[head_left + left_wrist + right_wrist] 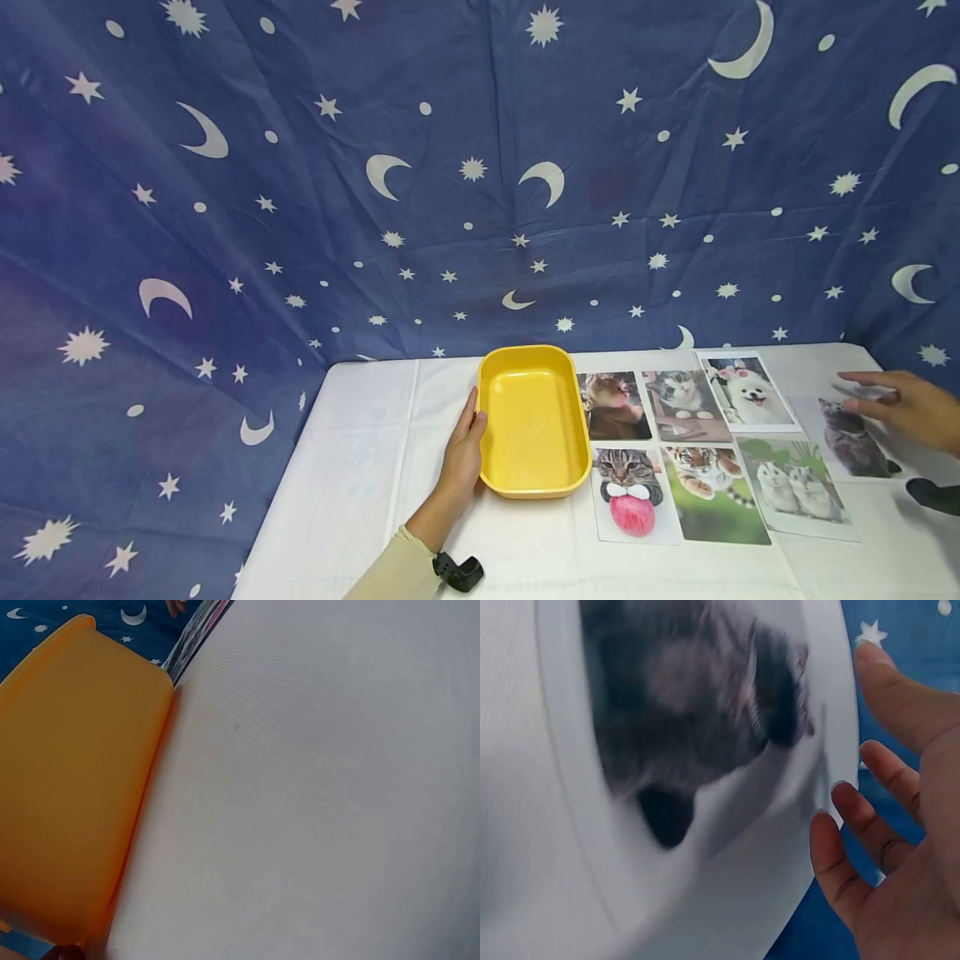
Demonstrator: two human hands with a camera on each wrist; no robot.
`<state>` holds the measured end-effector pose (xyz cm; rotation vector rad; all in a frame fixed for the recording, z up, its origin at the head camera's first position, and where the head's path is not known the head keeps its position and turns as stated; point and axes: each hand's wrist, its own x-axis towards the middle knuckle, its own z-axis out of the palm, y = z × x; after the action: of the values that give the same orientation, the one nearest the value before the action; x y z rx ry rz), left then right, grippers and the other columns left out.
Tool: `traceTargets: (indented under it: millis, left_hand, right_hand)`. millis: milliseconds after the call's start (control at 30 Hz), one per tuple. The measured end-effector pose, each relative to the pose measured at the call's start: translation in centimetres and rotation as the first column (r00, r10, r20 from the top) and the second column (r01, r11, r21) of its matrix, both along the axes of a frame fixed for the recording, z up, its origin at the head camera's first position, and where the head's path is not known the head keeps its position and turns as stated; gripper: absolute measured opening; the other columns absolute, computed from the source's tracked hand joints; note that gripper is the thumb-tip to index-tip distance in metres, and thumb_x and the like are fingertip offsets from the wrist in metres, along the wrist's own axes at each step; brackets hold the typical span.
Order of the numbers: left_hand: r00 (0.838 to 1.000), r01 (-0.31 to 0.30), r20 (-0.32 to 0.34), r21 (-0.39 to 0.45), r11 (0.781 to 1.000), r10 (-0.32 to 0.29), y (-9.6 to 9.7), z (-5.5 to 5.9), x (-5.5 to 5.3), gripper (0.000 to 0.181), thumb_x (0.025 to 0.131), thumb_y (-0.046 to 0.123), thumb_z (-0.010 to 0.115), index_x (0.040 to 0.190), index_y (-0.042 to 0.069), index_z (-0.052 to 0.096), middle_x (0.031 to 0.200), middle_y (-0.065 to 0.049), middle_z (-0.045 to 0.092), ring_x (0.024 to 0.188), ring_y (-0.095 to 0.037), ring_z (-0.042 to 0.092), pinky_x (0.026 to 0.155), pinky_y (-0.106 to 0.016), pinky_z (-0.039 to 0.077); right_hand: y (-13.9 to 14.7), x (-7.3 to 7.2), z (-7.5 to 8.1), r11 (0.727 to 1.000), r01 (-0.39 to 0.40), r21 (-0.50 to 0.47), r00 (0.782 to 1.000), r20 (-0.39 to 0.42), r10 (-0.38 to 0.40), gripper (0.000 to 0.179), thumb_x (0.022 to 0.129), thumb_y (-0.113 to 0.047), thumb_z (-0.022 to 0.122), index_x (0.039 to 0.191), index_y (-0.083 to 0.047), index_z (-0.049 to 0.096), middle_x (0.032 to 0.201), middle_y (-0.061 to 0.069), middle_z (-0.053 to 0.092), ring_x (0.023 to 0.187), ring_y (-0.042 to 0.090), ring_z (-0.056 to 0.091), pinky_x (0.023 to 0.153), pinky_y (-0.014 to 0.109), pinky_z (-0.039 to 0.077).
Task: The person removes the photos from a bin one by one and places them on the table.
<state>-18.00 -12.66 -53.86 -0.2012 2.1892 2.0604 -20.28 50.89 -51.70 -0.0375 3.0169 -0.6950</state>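
My left hand [461, 454] lies along the left wall of a shallow yellow tray [536, 483], its fingers extended and touching the side. That same wall [75, 780] fills the left part of the left wrist view, where most of the hand is out of sight. On the far right, my right hand [911, 408] hovers by the upper right of a photo card of a grey cat [855, 442]. The right wrist view has the fingers [840, 859] spread and apart from the cat card [682, 697], with nothing between them.
Right of the tray, two rows of photo cards lie flat on the white-covered table [360, 467]: a white dog [750, 393], a tiger cub [712, 496], a cat with a pink ball [632, 500], two small pale rodents [798, 492] and others. A blue star-patterned cloth [450, 208] hangs behind.
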Motion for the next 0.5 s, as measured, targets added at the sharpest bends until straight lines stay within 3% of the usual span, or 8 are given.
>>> traceTargets:
  millis: [167,333,400,467,500]
  left_hand:
    - [1.0,-0.001,0.005,0.026,1.0,0.001,0.1,0.0,0.1,0.058,0.108,0.044,0.047,0.162,0.039,0.026,0.171,0.005,0.019,0.16,-0.028,0.012,0.13,-0.055,0.011]
    - [0.999,-0.03,0.03,0.07,0.997,0.028,0.3,0.3,0.2,0.064,0.105,0.046,0.054,0.162,0.037,0.027,0.171,-0.004,0.021,0.158,-0.031,0.018,0.129,-0.054,0.016]
    - [0.999,-0.039,0.038,0.084,0.996,0.036,0.2,0.9,0.2,0.065,0.104,0.047,0.054,0.162,0.035,0.027,0.169,-0.008,0.026,0.156,-0.033,0.027,0.127,-0.054,0.024]
    - [0.999,-0.042,0.012,0.027,0.999,0.041,-0.2,1.8,0.2,0.062,0.105,0.048,0.051,0.161,0.031,0.032,0.166,-0.009,0.033,0.151,-0.033,0.036,0.125,-0.053,0.031]
    - [0.999,-0.032,-0.025,-0.039,0.999,0.031,-0.6,2.3,0.2,0.059,0.106,0.048,0.048,0.16,0.029,0.035,0.165,-0.009,0.037,0.15,-0.033,0.038,0.124,-0.052,0.032]
  right_hand:
    - [-2.5,0.0,1.4,1.0,0.018,0.016,1.0,0.002,-0.018,0.066,0.101,-0.037,0.065,0.141,0.012,0.047,0.135,0.044,0.036,0.102,0.058,0.049,0.068,0.064,0.051]
    - [-6.6,0.1,3.8,0.997,0.007,0.071,0.992,-0.123,0.001,0.064,0.102,-0.041,0.062,0.141,0.008,0.05,0.135,0.04,0.041,0.103,0.058,0.052,0.07,0.069,0.049]
    - [-8.3,0.1,4.7,0.997,0.007,0.079,0.982,-0.187,0.008,0.063,0.104,-0.042,0.057,0.144,0.007,0.048,0.135,0.041,0.042,0.112,0.061,0.048,0.081,0.076,0.043]
    - [-10.0,0.0,5.6,0.996,0.003,0.084,0.969,-0.246,0.018,0.062,0.107,-0.041,0.051,0.147,0.005,0.045,0.136,0.042,0.043,0.117,0.063,0.044,0.091,0.078,0.038]
    - [-10.7,0.0,6.1,0.996,-0.008,0.084,0.961,-0.274,0.031,0.06,0.109,-0.04,0.048,0.148,0.005,0.043,0.136,0.043,0.043,0.12,0.064,0.042,0.095,0.079,0.034]
